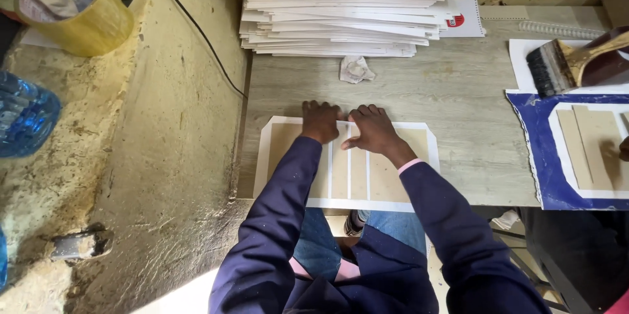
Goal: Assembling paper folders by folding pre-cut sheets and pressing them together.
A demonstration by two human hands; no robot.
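Brown card panels on a white sheet [282, 157] lie flat at the near edge of the grey wooden table [458, 91], directly under both hands. Left hand [321, 120] and right hand [373, 127] sit side by side, fingers curled, pressing the sheet's top edge down over the boards; neither grips anything. Likely risk: uneven pressure creases the flap or nudges the panels crooked. Stack of white sheets [341, 19] beyond, crumpled rag [356, 69] between, brush [557, 65] well off right.
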